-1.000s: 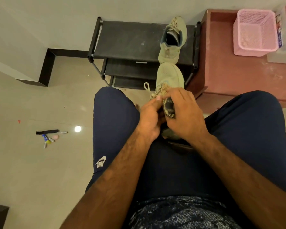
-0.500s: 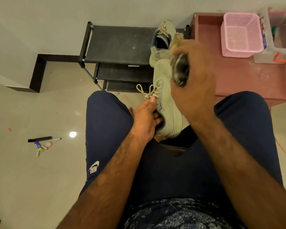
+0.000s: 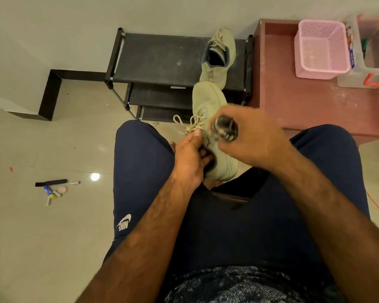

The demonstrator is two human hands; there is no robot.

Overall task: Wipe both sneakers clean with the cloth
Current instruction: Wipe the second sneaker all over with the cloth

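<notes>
Gripping the collar of a pale green sneaker [image 3: 208,101], the left hand [image 3: 189,158] has its thumb laid up along the tongue, its tip at the laces [image 3: 190,124], while its fingers curl down into the shoe's opening. This sneaker is held in front of the black shoe rack [image 3: 162,60], above the person's lap, with its toe pointing toward the rack and its heel toward the body.

The right hand [image 3: 254,138] is closed tight round a wadded dark cloth [image 3: 224,129] with pale flecks; the bundle pokes out past the curled fingers. It sits over the sneaker's upper just beside the laces. Hand and cloth are blurred, so whether the cloth actually presses on the fabric cannot be told.

The second sneaker [image 3: 219,55] — same pale green, laces loose — lies on the rack's top shelf at its right end, opening facing up, with its toe toward the held shoe.

Right of the rack stands a reddish-brown low table [image 3: 304,101] carrying a pink mesh basket [image 3: 322,49] and, beside that, a clear plastic bin [image 3: 372,68] with an orange-red latch. Well to the left of the rack, on the pale tiled floor, lies a small scatter of odds and ends [image 3: 53,189] — a black strip, a few batteries and a pink round piece.
</notes>
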